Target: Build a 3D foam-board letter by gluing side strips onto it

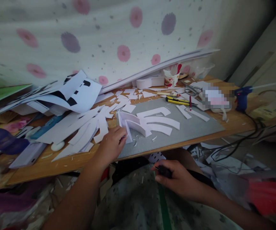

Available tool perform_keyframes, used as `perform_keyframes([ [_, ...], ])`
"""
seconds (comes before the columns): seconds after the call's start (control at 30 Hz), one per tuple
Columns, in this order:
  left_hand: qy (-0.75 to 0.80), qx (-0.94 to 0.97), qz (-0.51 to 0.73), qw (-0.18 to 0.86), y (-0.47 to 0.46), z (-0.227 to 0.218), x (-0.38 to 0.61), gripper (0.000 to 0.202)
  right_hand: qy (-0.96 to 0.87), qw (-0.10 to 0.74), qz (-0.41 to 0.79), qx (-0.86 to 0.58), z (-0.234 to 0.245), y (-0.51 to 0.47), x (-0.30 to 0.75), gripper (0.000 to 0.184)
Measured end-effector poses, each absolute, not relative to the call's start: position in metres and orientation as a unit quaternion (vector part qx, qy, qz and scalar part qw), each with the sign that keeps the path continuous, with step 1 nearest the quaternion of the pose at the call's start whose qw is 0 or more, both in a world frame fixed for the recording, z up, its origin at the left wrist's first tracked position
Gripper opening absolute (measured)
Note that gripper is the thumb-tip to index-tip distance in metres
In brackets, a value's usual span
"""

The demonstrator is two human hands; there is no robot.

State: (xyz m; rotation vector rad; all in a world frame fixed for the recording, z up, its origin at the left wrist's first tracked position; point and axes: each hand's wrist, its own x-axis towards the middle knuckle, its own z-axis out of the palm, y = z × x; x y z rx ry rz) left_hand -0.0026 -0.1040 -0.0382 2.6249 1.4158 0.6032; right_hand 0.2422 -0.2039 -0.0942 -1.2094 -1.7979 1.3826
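Observation:
My left hand is closed at the near left end of a white foam-board structure, its fingertips partly hidden. Thin walls of the structure stand upright, and flat curved strips fan out from it to the right. Beneath it lies a grey cutting mat. Over my lap, below the table edge, my right hand is closed around a small black object with a thin tip, whose kind I cannot make out.
White offcuts and printed sheets cover the table's left side. Toward the back right are a yellow utility knife, scissors, a paper cup and a blue glue gun with trailing cables. Scraps litter the floor.

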Motion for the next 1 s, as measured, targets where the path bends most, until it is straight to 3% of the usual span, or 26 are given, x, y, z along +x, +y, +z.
perform_keyframes([
  [0.23, 0.461, 0.844, 0.272, 0.038, -0.123, -0.034, 0.0, 0.007, -0.654, 0.318, 0.527, -0.44, -0.09, -0.203, 0.243, 0.016],
  [0.47, 0.281, 0.852, 0.442, 0.014, -0.186, -0.045, 0.036, 0.024, -0.467, 0.465, 0.652, -0.375, -0.083, -0.197, 0.241, 0.034],
  [0.67, 0.242, 0.865, 0.436, 0.06, -0.196, -0.061, 0.058, 0.016, -0.359, 0.545, 0.631, -0.42, -0.076, -0.196, 0.236, 0.034],
  [0.77, 0.265, 0.824, 0.455, 0.207, -0.198, -0.064, 0.065, 0.015, -0.374, 0.549, 0.608, -0.436, -0.075, -0.195, 0.242, 0.027],
  [0.83, 0.327, 0.729, 0.457, 0.391, -0.2, -0.066, 0.071, 0.014, -0.407, 0.548, 0.593, -0.428, -0.073, -0.195, 0.246, 0.023],
  [0.93, 0.385, 0.541, 0.381, 0.644, -0.203, -0.07, 0.079, 0.019, -0.483, 0.525, 0.569, -0.41, -0.069, -0.196, 0.251, 0.019],
  [1.0, 0.379, 0.471, 0.341, 0.719, -0.205, -0.071, 0.084, 0.026, -0.528, 0.512, 0.549, -0.397, -0.067, -0.197, 0.254, 0.019],
])
